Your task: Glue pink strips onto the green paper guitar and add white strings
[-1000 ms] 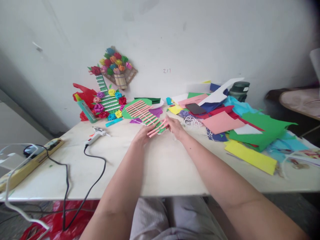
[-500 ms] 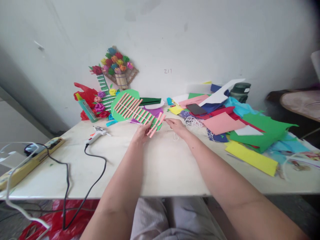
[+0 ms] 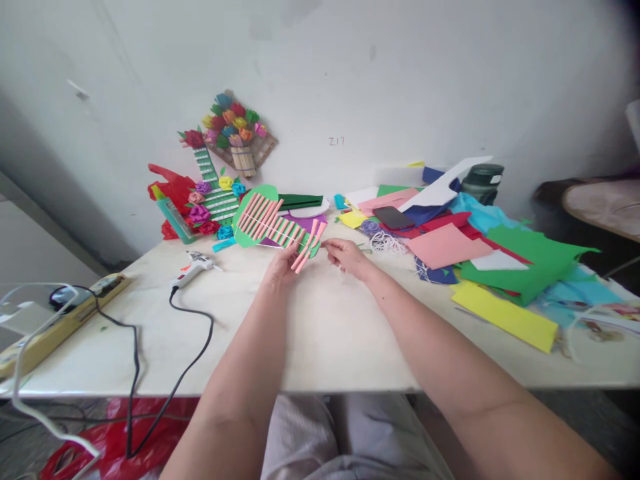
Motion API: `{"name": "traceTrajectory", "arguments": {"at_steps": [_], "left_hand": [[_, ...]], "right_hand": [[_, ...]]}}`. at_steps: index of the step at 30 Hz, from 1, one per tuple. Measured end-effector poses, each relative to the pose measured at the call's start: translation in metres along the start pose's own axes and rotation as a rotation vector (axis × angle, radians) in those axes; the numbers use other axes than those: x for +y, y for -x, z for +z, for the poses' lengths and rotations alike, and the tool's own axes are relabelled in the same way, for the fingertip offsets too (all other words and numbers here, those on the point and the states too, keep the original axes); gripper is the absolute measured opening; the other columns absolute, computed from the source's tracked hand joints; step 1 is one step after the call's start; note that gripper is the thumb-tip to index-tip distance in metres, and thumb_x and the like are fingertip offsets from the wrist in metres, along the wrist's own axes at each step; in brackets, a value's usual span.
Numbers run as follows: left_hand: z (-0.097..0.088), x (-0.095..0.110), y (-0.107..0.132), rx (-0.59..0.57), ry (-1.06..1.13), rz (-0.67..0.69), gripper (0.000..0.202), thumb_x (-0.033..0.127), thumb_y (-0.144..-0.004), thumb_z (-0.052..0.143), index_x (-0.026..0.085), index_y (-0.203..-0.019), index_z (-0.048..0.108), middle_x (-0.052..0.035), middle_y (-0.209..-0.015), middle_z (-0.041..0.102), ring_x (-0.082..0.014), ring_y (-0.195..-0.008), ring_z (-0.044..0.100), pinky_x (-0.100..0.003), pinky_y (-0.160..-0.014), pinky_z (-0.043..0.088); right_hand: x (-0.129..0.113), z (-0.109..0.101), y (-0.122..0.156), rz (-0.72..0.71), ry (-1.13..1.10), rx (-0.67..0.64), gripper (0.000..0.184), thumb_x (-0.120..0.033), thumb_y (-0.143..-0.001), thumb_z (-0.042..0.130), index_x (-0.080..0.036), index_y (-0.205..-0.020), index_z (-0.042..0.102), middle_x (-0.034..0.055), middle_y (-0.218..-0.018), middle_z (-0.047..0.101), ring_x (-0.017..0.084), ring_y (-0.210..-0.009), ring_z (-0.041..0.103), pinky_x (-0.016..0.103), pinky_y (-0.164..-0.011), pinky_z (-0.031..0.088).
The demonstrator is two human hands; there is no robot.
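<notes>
My left hand (image 3: 281,264) grips the near end of a green paper cut-out (image 3: 250,230) covered with rows of pink paper strips and crossed by a white thread. The piece is lifted off the white table (image 3: 320,333) and tilted up toward the wall. My right hand (image 3: 347,257) is just right of it, fingers curled in a pinch close to the lowest pink strips; what it pinches is too small to make out.
A glue gun (image 3: 193,269) with a black cord lies at the left, beyond it a power strip (image 3: 60,320). Finished paper-flower crafts (image 3: 220,193) lean on the wall. Coloured paper sheets (image 3: 500,260), a phone (image 3: 393,217) and a dark bottle (image 3: 481,181) fill the right side.
The green piece with pink strips has been raised from lying flat on the table and tilted up. My right hand has let go of the strips and drawn slightly right.
</notes>
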State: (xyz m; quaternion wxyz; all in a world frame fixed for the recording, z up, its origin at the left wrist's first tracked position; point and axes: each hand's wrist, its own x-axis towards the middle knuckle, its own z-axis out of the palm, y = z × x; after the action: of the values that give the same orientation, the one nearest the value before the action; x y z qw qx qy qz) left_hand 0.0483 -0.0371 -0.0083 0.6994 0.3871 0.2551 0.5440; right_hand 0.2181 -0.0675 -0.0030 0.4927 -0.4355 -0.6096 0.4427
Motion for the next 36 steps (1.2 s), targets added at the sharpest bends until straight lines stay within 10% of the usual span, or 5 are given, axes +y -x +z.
{"name": "traceTrajectory", "arguments": {"at_steps": [9, 19, 36], "left_hand": [[0.0, -0.002, 0.002, -0.049, -0.076, -0.003, 0.029, 0.018, -0.059, 0.068, 0.012, -0.087, 0.063, -0.0008, -0.065, 0.062, -0.006, -0.043, 0.048, -0.018, -0.04, 0.036], [-0.001, -0.006, 0.0, -0.049, -0.159, -0.025, 0.02, 0.018, -0.052, 0.073, 0.012, -0.058, 0.055, 0.0039, -0.043, 0.046, -0.0044, -0.037, 0.04, -0.018, -0.036, 0.027], [0.0, -0.004, 0.004, -0.087, -0.196, -0.006, 0.022, 0.022, -0.053, 0.073, 0.012, -0.056, 0.054, 0.0043, -0.042, 0.045, -0.0035, -0.035, 0.036, -0.019, -0.036, 0.023]], "right_hand": [[-0.007, 0.002, 0.004, -0.005, -0.068, -0.046, 0.028, -0.031, -0.07, 0.051, -0.014, -0.089, 0.062, -0.01, -0.039, 0.029, 0.004, -0.035, 0.024, 0.019, -0.037, 0.017], [0.006, 0.0, -0.004, 0.042, -0.198, 0.035, 0.026, -0.034, -0.058, 0.061, -0.014, -0.075, 0.061, -0.0049, -0.048, 0.048, 0.004, -0.037, 0.033, 0.019, -0.036, 0.014], [-0.005, -0.003, 0.006, 0.059, -0.083, -0.072, 0.018, -0.026, -0.059, 0.054, -0.013, -0.071, 0.06, -0.0099, -0.035, 0.032, 0.004, -0.032, 0.025, 0.021, -0.037, 0.014]]}}
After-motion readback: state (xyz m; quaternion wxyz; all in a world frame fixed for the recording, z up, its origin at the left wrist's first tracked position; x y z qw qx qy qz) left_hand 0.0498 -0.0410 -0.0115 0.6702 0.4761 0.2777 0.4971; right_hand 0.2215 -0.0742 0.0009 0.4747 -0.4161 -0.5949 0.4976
